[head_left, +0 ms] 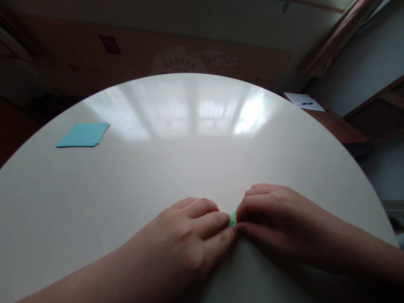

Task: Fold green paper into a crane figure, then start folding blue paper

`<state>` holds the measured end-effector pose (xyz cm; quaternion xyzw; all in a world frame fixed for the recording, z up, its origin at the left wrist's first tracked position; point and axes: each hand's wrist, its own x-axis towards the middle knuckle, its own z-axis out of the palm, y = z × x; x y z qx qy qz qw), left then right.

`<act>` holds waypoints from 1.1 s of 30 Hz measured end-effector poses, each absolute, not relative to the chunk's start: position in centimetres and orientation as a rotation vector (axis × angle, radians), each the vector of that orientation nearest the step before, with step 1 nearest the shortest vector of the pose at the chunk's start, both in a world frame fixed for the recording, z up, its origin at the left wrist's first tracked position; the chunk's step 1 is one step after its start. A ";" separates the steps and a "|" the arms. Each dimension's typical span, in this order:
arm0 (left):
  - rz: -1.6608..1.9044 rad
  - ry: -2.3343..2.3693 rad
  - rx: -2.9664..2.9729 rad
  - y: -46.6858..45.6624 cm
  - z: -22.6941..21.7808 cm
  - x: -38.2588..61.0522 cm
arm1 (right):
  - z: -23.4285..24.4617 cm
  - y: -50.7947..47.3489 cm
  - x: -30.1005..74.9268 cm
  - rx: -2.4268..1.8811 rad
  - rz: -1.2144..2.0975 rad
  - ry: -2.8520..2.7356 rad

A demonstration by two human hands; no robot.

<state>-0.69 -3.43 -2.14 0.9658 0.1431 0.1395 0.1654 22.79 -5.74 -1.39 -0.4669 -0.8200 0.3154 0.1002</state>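
A small green piece of paper (232, 219) lies on the white round table (189, 139) near its front edge, mostly hidden by my fingers. My left hand (192, 235) comes in from the lower left, its fingertips curled and pressed on the paper's left side. From the right, my right hand (271, 214) pinches the paper's other side with closed fingers. The two hands' fingertips nearly touch over the paper.
A stack of light blue paper squares (83, 134) lies at the table's far left. Beyond the table stands a brown cardboard sheet (158, 59) against the wall. A wooden side surface at the right carries a white sheet with a pen (304, 102).
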 end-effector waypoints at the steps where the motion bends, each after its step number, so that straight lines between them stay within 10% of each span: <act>1: 0.393 0.406 2.754 -3.4 -2.1 -0.7 | -1.4 -5.7 22.9 -1.365 0.936 -2.428; 11: 0.374 0.417 2.762 -3.6 -2.6 -0.8 | -2.3 -4.4 25.1 -0.805 0.786 -2.641; 33: 0.368 0.398 2.919 -4.2 -2.1 -0.6 | -2.6 -4.9 24.3 -0.997 0.793 -2.514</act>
